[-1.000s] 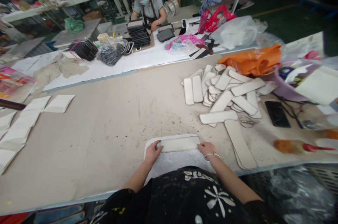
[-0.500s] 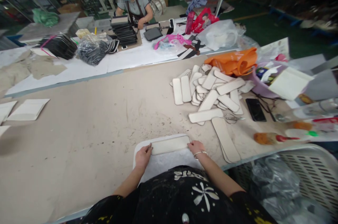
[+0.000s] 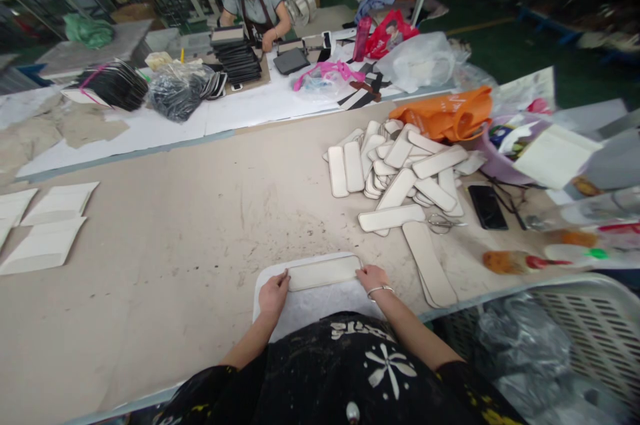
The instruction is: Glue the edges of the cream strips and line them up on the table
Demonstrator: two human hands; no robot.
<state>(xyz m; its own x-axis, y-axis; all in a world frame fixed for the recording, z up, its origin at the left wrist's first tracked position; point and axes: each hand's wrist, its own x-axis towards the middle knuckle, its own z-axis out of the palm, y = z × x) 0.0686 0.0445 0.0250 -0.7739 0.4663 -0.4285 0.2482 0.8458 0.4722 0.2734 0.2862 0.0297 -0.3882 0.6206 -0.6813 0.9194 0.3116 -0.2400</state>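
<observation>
A long off-white strip [image 3: 324, 273] with rounded corners lies over a larger white rounded panel [image 3: 313, 311] at the table's near edge. My left hand [image 3: 274, 293] pinches the strip's left end between thumb and fingers. At the opposite end, my right hand [image 3: 372, 277], with a bangle on its wrist, grips the corner. The lower part of the panel is hidden behind my black patterned top. To the right of my right hand lie two more long pieces [image 3: 429, 268], one on the other.
A heap of off-white strips [image 3: 395, 168] lies ahead to the right, with scissors [image 3: 443, 223], a phone [image 3: 487, 207] and a glue bottle [image 3: 505, 261] nearby. Pale flat pieces [image 3: 47, 245] are at far left. A co-worker [image 3: 257, 1] sits across the table. A plastic crate [image 3: 590, 325] stands at right.
Both hands keep their hold on the strip, almost in the same place. The view has shifted slightly to the left, so more of the pale pieces at the left edge shows.
</observation>
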